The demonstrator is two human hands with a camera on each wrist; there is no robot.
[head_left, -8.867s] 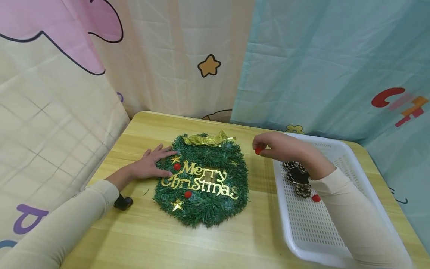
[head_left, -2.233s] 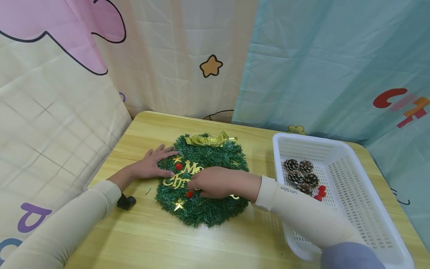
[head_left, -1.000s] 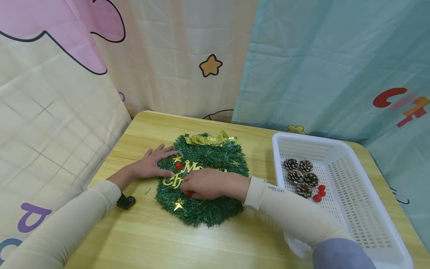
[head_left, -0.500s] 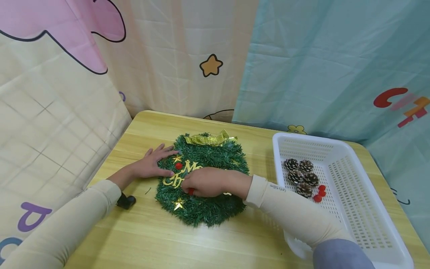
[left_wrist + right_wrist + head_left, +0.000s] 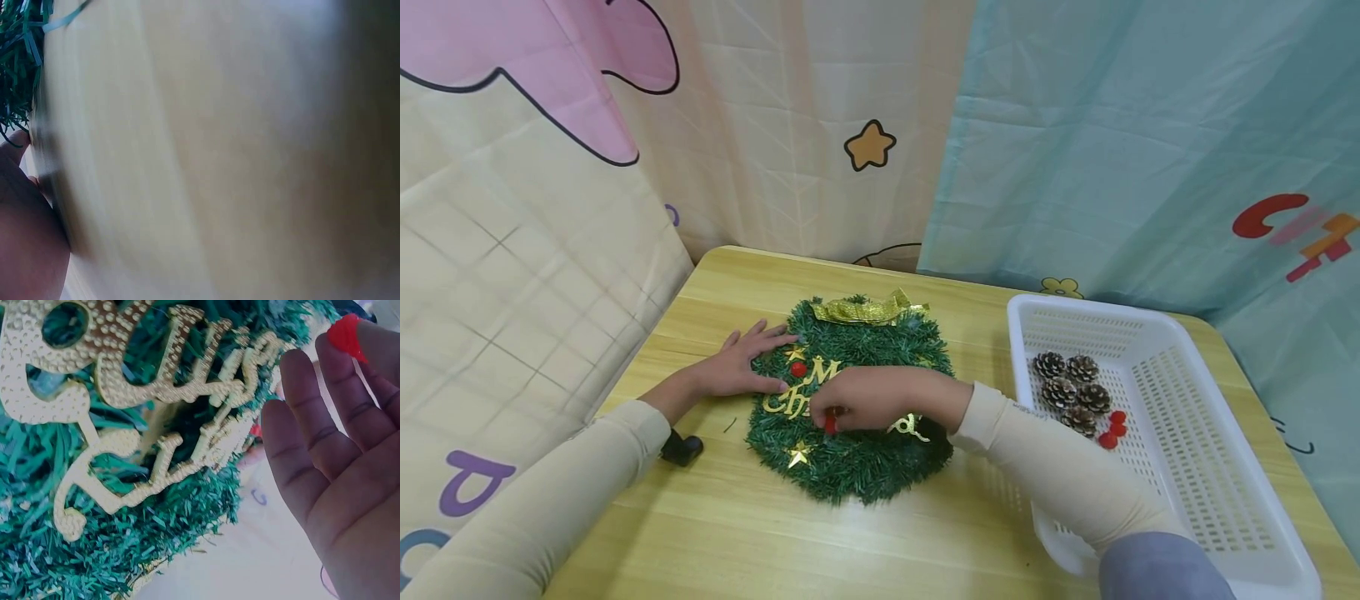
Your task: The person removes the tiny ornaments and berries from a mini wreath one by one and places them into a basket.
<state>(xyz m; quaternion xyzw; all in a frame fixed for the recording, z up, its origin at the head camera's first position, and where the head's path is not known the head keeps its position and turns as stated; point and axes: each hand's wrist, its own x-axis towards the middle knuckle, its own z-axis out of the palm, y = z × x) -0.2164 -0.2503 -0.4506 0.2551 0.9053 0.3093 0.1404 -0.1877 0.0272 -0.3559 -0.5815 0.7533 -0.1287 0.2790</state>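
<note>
A green tinsel wreath (image 5: 857,471) lies on the table, with gold "Merry Christmas" lettering (image 5: 786,403) across it. My left hand (image 5: 737,367) rests with spread fingers on its left edge. Over the wreath's middle, my right hand (image 5: 876,398) pinches a small red ball (image 5: 345,336) between thumb and fingertip, close above the lower lettering. Part of the lettering is hidden beneath that hand. Another red ball (image 5: 798,369) sits on the wreath between the left fingers and the word "Merry". Gold stars (image 5: 799,454) and a gold ribbon (image 5: 868,311) also decorate it.
On the right stands a white perforated basket (image 5: 1247,442), holding several pine cones (image 5: 1060,392) and red balls (image 5: 1108,440). A small black object (image 5: 682,450) lies near my left forearm. Printed curtains (image 5: 820,167) hang behind the wooden table (image 5: 880,550).
My right hand came from beside the basket to the wreath's lower middle. It now lifts slightly, the red ball in its pinch, uncovering some lettering at right. The left hand stays put.
</note>
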